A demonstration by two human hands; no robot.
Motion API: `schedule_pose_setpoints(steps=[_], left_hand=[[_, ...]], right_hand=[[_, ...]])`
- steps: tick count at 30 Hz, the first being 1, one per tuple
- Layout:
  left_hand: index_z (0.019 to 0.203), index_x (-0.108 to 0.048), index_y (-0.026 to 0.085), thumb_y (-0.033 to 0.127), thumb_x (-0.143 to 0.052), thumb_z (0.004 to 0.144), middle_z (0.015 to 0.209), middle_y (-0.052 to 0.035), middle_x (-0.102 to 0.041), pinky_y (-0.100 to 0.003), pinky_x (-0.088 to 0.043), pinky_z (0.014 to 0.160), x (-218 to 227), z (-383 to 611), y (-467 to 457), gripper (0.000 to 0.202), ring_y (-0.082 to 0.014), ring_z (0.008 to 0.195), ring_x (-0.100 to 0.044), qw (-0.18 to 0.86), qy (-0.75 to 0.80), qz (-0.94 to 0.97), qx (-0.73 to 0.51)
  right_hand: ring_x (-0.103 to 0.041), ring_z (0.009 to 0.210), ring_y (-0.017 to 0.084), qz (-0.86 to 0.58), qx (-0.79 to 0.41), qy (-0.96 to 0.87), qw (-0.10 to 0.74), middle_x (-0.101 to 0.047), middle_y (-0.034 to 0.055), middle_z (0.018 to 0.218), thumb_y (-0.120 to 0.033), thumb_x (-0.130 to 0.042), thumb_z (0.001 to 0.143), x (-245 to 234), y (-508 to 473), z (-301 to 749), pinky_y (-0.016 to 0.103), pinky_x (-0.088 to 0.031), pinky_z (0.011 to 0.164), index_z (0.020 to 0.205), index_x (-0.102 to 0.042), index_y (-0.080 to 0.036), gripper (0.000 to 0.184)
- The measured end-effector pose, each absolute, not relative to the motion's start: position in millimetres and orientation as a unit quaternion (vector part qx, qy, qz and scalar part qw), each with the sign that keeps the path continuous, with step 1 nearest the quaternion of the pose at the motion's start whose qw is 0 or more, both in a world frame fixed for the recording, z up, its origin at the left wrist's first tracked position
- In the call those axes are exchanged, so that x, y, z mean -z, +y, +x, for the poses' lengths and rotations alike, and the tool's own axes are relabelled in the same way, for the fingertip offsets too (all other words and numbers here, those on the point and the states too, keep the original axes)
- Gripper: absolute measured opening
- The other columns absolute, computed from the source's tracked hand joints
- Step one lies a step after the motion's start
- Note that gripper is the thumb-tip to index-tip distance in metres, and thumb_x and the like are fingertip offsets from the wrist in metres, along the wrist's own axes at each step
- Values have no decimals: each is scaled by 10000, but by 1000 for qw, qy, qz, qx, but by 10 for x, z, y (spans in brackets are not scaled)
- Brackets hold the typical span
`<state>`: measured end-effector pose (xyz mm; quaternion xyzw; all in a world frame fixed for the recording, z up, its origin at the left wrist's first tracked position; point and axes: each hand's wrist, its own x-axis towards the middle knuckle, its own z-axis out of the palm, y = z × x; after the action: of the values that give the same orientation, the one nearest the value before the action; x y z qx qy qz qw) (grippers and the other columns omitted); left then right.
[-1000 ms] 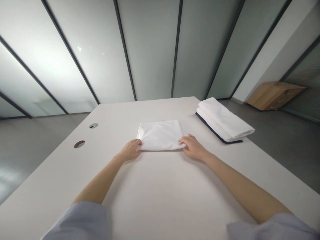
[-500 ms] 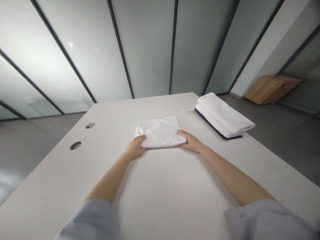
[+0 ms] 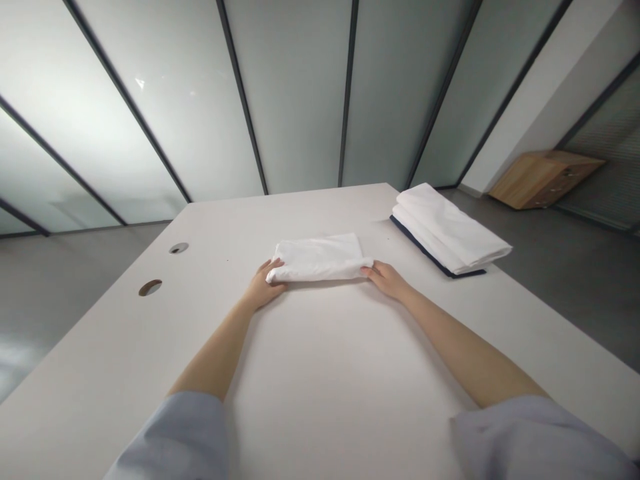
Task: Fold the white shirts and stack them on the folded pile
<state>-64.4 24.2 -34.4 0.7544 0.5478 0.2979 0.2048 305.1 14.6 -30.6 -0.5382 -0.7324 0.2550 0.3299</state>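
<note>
A folded white cloth [image 3: 320, 257] lies in the middle of the white table [image 3: 320, 373]. My left hand [image 3: 264, 285] grips its near left corner, fingers curled under the edge and thumb on top. My right hand [image 3: 386, 277] grips the near right corner the same way. The near edge of the cloth is raised off the table between my two hands, while the far part still rests on the surface.
A stack of folded white cloths on a dark layer [image 3: 447, 230] sits at the table's far right. Two round cable holes [image 3: 150, 287] open at the left side. Frosted glass walls stand behind; a wooden cabinet [image 3: 543, 177] is on the floor at right.
Both hands went from resting at the cloth's near corners to gripping them, and the near edge has risen off the table and moved away from me.
</note>
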Motion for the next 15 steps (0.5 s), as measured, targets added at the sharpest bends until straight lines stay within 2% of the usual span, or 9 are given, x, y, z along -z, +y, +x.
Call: schedule_pose_setpoints(steps=[3, 5, 7, 10, 15], left_hand=[[1134, -675, 209, 259, -618, 687, 1447, -59, -490, -447, -276, 1157, 371, -659, 259, 454, -287, 1424, -282, 156, 523, 797, -260], [1110, -690, 216, 214, -589, 676, 1424, -41, -518, -443, -278, 1162, 380, -663, 254, 445, -273, 1418, -301, 137, 510, 812, -250], [1170, -667, 229, 187, -578, 654, 1380, -31, -562, -437, -314, 1144, 378, -662, 241, 525, -266, 1376, -380, 141, 514, 807, -253], [1196, -653, 237, 179, -571, 633, 1289, -33, -632, -423, -379, 1092, 354, -651, 221, 572, -275, 1257, -521, 173, 535, 785, -260], [968, -702, 185, 235, -536, 676, 955, -54, -733, -388, -506, 889, 320, -606, 205, 340, -274, 934, -659, 234, 542, 754, -286]], right_hand=[[-620, 1106, 268, -504, -245, -753, 346, -699, 66, 1153, -336, -601, 825, 385, 161, 3086, 422, -460, 981, 1078, -684, -226, 289], [-540, 1237, 278, -466, -224, -778, 356, -636, 78, 1277, -297, -728, 706, 447, 186, 3116, 447, -397, 1064, 1119, -683, -234, 420], [-467, 1313, 284, -435, -212, -800, 354, -590, 85, 1340, -266, -792, 621, 495, 215, 3139, 465, -328, 1124, 1131, -692, -240, 520], [-485, 1299, 285, -430, -222, -806, 342, -634, 71, 1282, -266, -807, 605, 512, 238, 3141, 484, -298, 1144, 1124, -702, -249, 529], [-583, 1182, 310, -485, -219, -767, 358, -720, 50, 1105, -253, -781, 602, 419, 178, 3065, 463, -405, 1061, 968, -746, -253, 368]])
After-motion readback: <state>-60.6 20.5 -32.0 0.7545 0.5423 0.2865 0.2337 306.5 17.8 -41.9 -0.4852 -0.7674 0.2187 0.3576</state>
